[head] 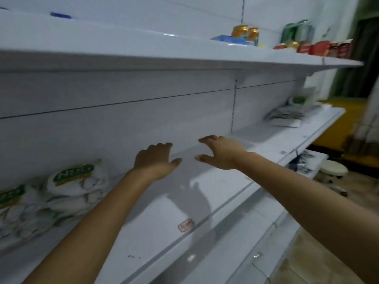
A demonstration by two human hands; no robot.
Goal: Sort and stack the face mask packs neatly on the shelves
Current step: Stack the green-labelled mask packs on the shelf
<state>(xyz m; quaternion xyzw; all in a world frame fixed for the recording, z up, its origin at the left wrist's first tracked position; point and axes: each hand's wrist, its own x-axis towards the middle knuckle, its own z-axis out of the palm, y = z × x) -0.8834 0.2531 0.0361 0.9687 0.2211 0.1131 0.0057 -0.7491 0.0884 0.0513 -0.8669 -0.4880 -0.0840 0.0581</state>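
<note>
Both of my arms reach over the white middle shelf [205, 181]. My left hand [155, 158] and my right hand [220, 152] hover side by side above its back part, fingers loosely spread, nothing in either. White face mask packs with green labels [75, 183] lie stacked at the left end of this shelf, to the left of my left forearm. More packs with a green label [295, 107] and flat white ones [285, 118] lie at the shelf's far right end. The picture is blurred.
The upper shelf [184, 56] carries orange cans [246, 34], a blue box [229, 40], green packs [297, 31] and red boxes [328, 49]. A lower shelf [307, 160] holds dark-printed packs. A white stool [333, 171] stands on the floor at right, beside a yellow counter [338, 128].
</note>
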